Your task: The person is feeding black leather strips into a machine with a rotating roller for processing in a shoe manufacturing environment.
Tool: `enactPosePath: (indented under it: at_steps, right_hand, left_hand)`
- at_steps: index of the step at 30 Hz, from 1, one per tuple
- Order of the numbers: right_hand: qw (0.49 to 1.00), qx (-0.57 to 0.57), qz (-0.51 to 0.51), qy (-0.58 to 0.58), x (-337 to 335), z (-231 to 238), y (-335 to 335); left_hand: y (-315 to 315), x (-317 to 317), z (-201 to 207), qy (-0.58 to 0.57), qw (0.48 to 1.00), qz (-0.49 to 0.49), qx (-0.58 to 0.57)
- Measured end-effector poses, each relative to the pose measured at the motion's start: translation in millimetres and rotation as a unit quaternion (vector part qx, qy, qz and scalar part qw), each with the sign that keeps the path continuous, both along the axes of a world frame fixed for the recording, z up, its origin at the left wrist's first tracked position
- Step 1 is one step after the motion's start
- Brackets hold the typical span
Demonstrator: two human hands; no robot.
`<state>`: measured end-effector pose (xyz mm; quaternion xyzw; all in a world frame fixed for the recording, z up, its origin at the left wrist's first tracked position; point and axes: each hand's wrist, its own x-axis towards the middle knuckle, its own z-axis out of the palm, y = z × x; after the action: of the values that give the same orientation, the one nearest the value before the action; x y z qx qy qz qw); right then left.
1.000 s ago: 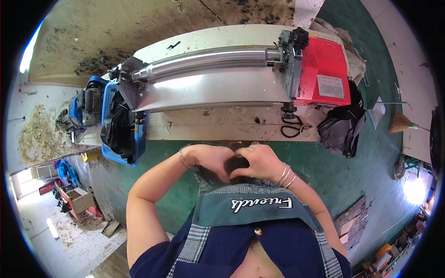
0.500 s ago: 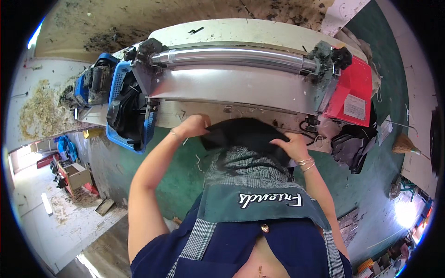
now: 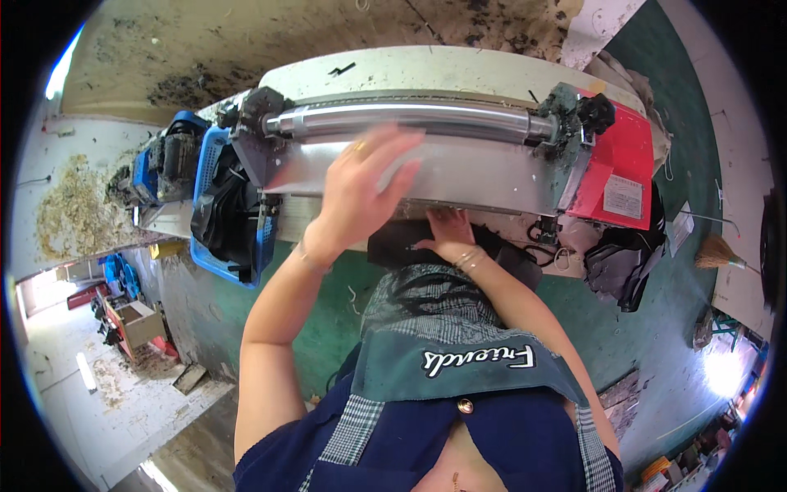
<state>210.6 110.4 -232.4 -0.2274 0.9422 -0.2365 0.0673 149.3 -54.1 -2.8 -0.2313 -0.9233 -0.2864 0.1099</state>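
My left hand (image 3: 365, 184) is raised over the silver metal plate (image 3: 484, 172) of a roller machine. Its fingers stretch toward the shiny steel roller (image 3: 426, 116), a little smeared by motion, and nothing shows in them. Below the plate's near edge, my right hand (image 3: 448, 236) lies with fingers extended on a black sheet of material (image 3: 508, 256). That sheet rests over my lap and against the bench front; its far edge is partly hidden under the plate and my hand.
Left of the machine, a blue plastic basket (image 3: 264, 234) holds black pieces, with a dirty blue-and-black motor (image 3: 168, 156) beyond it. On the right are a red machine cover (image 3: 623, 156), a black knob (image 3: 597, 113) and a black bundle (image 3: 615, 266). A straw broom (image 3: 717, 248) stands farther right.
My left hand has let go of the black sheet and moved up over the metal plate. My right hand has shifted left from the sheet's right edge and now lies flat on it.
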Motion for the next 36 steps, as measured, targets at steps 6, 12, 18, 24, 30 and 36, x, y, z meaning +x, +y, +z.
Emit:
enactPosePath:
  at_steps: [6, 12, 18, 24, 30, 36]
  right_hand:
    - [0.997, -0.002, 0.028, -0.077, -5.4, -15.8, -6.5]
    - [0.995, 0.044, -0.024, -0.087, -5.3, 6.2, 11.3]
    - [0.991, -0.123, 0.041, 0.042, 7.8, 69.1, 41.3]
    - [0.904, -0.401, -0.140, -0.040, 8.4, 154.8, 43.4]
    - [0.698, -0.559, -0.281, -0.348, -4.3, 137.5, 62.2]
    - [0.806, -0.428, -0.282, -0.294, -70.5, 145.9, 51.7]
  left_hand:
    - [100.1, -91.1, -63.5, 0.034, 0.990, -0.065, -0.123]
    - [150.1, -118.2, -34.6, -0.256, 0.941, -0.078, -0.209]
    - [149.5, -157.9, -74.2, -0.230, 0.952, -0.161, -0.123]
    - [138.7, -186.4, -88.0, -0.209, 0.955, 0.005, -0.210]
    - [96.2, -165.2, -57.7, -0.364, 0.913, -0.136, -0.123]
    - [89.2, -154.4, -58.8, -0.289, 0.931, -0.130, -0.178]
